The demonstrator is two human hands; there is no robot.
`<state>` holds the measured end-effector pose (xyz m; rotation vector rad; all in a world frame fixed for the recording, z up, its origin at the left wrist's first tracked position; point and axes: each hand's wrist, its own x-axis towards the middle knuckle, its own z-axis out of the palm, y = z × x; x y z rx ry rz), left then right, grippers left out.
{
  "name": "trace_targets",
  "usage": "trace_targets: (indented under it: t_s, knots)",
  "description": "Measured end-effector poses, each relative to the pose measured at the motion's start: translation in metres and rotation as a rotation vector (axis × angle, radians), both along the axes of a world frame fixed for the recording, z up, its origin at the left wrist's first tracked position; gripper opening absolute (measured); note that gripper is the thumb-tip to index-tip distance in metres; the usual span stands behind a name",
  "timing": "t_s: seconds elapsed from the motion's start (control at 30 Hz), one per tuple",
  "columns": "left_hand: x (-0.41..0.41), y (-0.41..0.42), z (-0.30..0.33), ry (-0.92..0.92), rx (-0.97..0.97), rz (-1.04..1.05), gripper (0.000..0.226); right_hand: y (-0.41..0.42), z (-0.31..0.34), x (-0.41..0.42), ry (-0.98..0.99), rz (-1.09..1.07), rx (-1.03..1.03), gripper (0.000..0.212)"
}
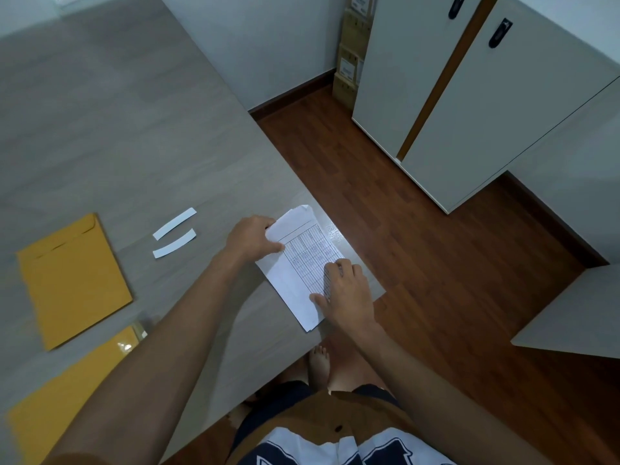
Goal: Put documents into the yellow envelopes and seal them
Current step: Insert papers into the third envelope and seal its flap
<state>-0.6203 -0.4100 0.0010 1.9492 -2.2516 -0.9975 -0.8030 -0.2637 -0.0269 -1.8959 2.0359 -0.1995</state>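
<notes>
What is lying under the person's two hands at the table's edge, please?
A stack of white documents with a printed grid. The left hand grips its far end; the right hand presses the near part. Print beneath the hands is covered.

document [302, 263] table print illegible, box labels [345, 67] unreadable

White printed documents [298, 263] lie flat at the table's corner; two yellow envelopes [72, 276] lie well left.
</notes>
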Motion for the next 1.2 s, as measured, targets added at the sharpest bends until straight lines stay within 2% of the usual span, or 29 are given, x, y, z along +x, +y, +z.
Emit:
trace_targets:
  t_s: [0.27,0.67,0.9,1.07,1.2]
  knots:
    - [-0.011,0.027,-0.014,-0.135,-0.140,-0.051,0.044,-0.001,-0.001,-0.002,0.002,-0.001,0.022,0.054]
    - [-0.017,0.013,-0.012,-0.080,-0.117,-0.017,0.053,-0.004,-0.009,-0.002,0.020,0.004,0.018,0.055]
    - [-0.022,0.016,-0.010,-0.066,-0.208,0.010,0.057,-0.004,-0.013,-0.003,0.016,0.007,0.013,0.056]
    - [-0.023,0.017,-0.007,-0.012,-0.162,0.040,0.052,-0.003,-0.014,-0.004,0.018,0.013,-0.007,0.054]
    - [-0.024,0.015,-0.004,-0.007,-0.097,0.122,0.062,-0.004,-0.015,-0.004,0.021,0.014,-0.010,0.053]
